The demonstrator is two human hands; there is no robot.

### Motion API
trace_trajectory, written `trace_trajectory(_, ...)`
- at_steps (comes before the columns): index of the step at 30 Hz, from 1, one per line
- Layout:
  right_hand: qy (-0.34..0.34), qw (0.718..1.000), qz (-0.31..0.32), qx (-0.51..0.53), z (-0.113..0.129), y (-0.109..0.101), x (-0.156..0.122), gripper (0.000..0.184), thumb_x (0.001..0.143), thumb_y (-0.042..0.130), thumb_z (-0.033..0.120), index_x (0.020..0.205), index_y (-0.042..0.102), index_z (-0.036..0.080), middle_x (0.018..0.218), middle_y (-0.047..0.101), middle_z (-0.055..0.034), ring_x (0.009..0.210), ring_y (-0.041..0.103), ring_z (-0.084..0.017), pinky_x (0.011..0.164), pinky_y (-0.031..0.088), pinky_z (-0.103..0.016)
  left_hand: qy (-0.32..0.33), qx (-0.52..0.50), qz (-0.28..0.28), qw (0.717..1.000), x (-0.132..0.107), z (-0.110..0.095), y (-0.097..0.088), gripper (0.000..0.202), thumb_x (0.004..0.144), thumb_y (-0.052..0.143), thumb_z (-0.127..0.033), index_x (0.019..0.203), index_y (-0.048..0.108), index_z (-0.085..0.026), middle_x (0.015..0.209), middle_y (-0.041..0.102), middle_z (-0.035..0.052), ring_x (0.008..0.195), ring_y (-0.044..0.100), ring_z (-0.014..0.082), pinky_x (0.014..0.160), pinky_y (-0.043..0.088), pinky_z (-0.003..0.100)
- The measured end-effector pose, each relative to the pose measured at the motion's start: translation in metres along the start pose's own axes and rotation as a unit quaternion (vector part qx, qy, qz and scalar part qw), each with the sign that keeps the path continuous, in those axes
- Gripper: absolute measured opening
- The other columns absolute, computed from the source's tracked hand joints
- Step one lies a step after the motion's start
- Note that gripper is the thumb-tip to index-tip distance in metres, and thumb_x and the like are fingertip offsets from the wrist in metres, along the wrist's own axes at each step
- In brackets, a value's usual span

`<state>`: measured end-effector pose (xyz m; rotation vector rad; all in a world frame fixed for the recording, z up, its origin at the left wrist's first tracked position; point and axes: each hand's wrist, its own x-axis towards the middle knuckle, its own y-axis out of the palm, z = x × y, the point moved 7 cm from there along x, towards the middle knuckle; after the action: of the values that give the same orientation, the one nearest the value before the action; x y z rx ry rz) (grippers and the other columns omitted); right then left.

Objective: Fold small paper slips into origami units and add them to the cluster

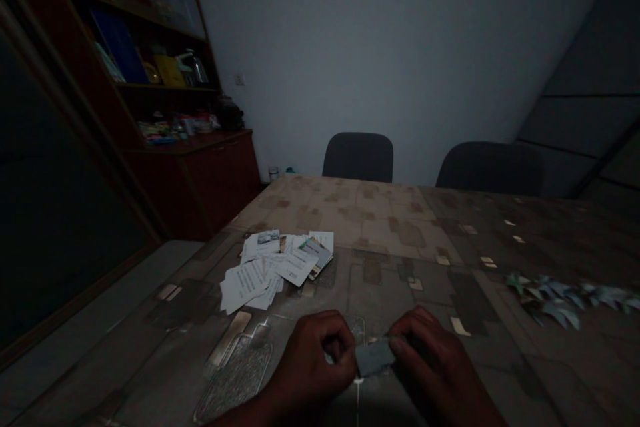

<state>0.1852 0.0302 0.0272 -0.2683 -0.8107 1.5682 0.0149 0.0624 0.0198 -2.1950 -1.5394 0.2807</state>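
Observation:
Between my two hands, low over the near part of the table, is a small pale piece of paper or card (374,357). My left hand (325,350) pinches its left end between thumb and forefinger. The right end is gripped by my right hand (425,347), its fingers curled and partly hidden. The room is dim, so print or folds on the piece cannot be made out. Ahead and to the left lies a loose pile of printed cards (250,283), overlapping each other. Over on the right, several folded paper pieces (570,297) lie in a row.
A patterned cloth covers the table (370,213). Beyond its far edge stand two dark chairs, one at the middle (358,157) and one at the right (490,167). A reddish cabinet (215,177) with filled shelves stands at the left, against a pale wall (380,47).

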Motion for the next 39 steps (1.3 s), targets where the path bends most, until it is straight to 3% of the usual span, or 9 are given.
trace_trajectory(3,0.039,0.999,-0.012,-0.004,-0.008,-0.010,0.004,0.026,0.097,0.043,0.034,0.080,0.058,0.022,0.080,0.060,-0.0017,0.078,0.059,-0.020,0.070,0.043,-0.030,-0.022,0.006,-0.024,0.999,0.001,0.002,-0.012,0.012,0.065,0.051,-0.008,0.058,0.057,-0.016,0.060,0.053,-0.0015,0.059,0.049,0.0135,0.055,0.034,0.022)
trace_trajectory(6,0.049,0.999,0.018,0.001,-0.005,-0.008,0.006,0.025,0.095,0.047,0.034,0.079,0.060,0.021,0.078,0.060,-0.0021,0.077,0.060,-0.020,0.068,0.042,-0.030,-0.015,-0.013,-0.028,0.999,0.002,-0.004,-0.019,0.014,0.074,0.051,-0.014,0.063,0.060,-0.016,0.064,0.056,-0.0001,0.063,0.052,0.0148,0.059,0.037,0.023)
trace_trajectory(10,0.010,0.998,0.063,0.024,0.013,0.001,0.006,0.024,0.090,0.050,0.032,0.076,0.063,0.019,0.074,0.060,-0.0032,0.074,0.059,-0.021,0.067,0.041,-0.031,0.027,-0.037,0.030,0.999,0.002,-0.016,-0.008,0.011,0.073,0.060,-0.020,0.074,0.069,-0.014,0.071,0.059,0.0016,0.067,0.056,0.0161,0.063,0.040,0.024)
trace_trajectory(14,0.040,0.993,0.070,0.082,0.014,0.007,0.003,0.025,0.089,0.052,0.035,0.075,0.064,0.019,0.074,0.059,-0.0023,0.073,0.058,-0.020,0.066,0.041,-0.030,-0.017,-0.069,0.087,0.994,-0.001,-0.007,0.008,0.006,0.066,0.064,-0.019,0.065,0.067,-0.014,0.061,0.053,-0.0020,0.057,0.048,0.0124,0.055,0.035,0.022)
trace_trajectory(19,0.153,0.959,0.009,0.237,-0.014,0.011,-0.003,0.032,0.090,0.052,0.052,0.091,0.063,0.022,0.077,0.060,-0.0004,0.075,0.056,-0.019,0.067,0.041,-0.029,-0.112,-0.182,0.058,0.975,-0.001,0.006,0.012,0.014,0.067,0.065,-0.027,0.066,0.059,-0.015,0.054,0.046,-0.0059,0.052,0.043,0.0099,0.051,0.034,0.020)
trace_trajectory(24,0.165,0.923,0.010,0.348,-0.020,0.026,-0.007,0.039,0.085,0.059,0.059,0.091,0.063,0.021,0.073,0.060,0.0002,0.071,0.054,-0.018,0.065,0.040,-0.029,-0.145,-0.323,0.035,0.934,-0.002,0.010,0.014,0.038,0.064,0.076,-0.045,0.069,0.050,-0.017,0.056,0.054,-0.0042,0.047,0.052,0.0102,0.050,0.042,0.022)
trace_trajectory(33,0.162,0.933,-0.021,0.320,-0.012,0.020,-0.010,0.035,0.084,0.063,0.055,0.082,0.065,0.021,0.068,0.057,0.0017,0.065,0.052,-0.016,0.059,0.040,-0.026,-0.138,-0.330,0.035,0.933,-0.002,0.021,0.018,0.055,0.058,0.080,-0.063,0.065,0.055,-0.015,0.052,0.054,-0.0045,0.046,0.049,0.0081,0.050,0.038,0.020)
trace_trajectory(39,0.183,0.912,-0.054,0.364,-0.013,0.021,-0.011,0.037,0.075,0.073,0.056,0.076,0.064,0.020,0.063,0.054,0.0039,0.060,0.048,-0.013,0.053,0.036,-0.022,-0.145,-0.342,0.093,0.924,-0.006,0.031,0.033,0.059,0.055,0.079,-0.068,0.063,0.053,-0.015,0.050,0.057,-0.0022,0.041,0.048,0.0078,0.046,0.037,0.020)
